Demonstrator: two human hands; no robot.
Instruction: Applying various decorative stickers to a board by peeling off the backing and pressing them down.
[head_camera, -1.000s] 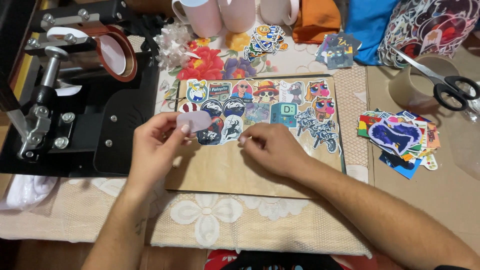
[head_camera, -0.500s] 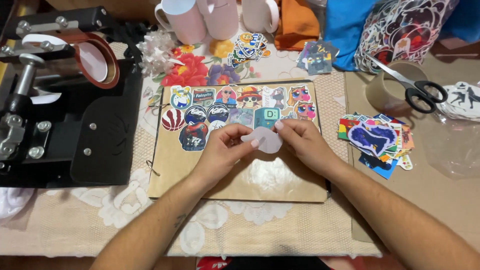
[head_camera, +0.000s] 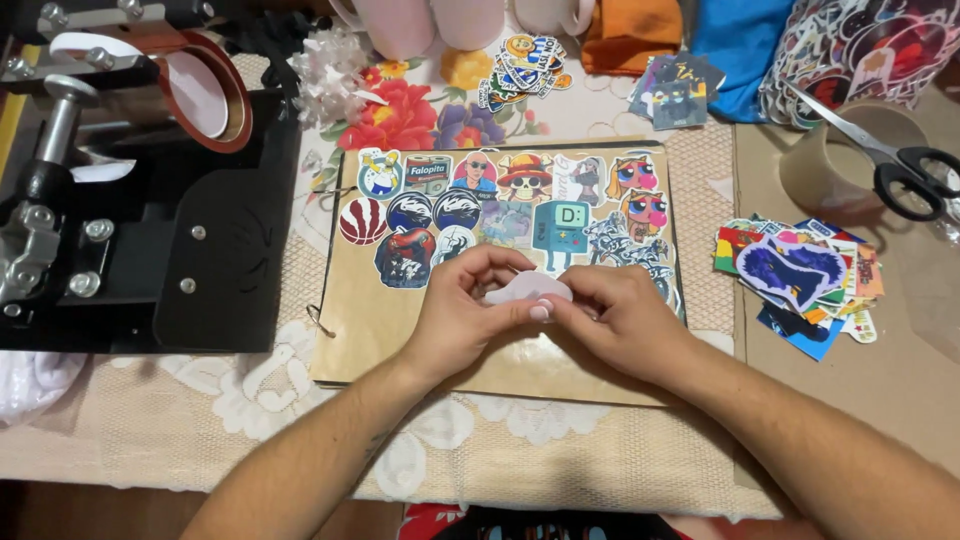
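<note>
Both hands meet over the middle of the brown board (head_camera: 400, 340), which lies in the middle of the desk (head_camera: 900, 390). The left hand (head_camera: 462, 318) and the right hand (head_camera: 612, 318) pinch one pale sticker (head_camera: 528, 291) between their fingers, thumbs and fingertips pressed on it (it shows its blank side). The sticker is held just above the board, below the stuck-on stickers (head_camera: 500, 205), about fifteen along the board's top edge. One loose pile of stickers (head_camera: 795, 280) lies near the right edge. One pair of scissors (head_camera: 890, 165) rests on a tape roll (head_camera: 835, 170) at the top right corner. One black press machine (head_camera: 140, 200) stands at the left edge. Three pink mugs (head_camera: 470, 20) stand along the top edge.
</note>
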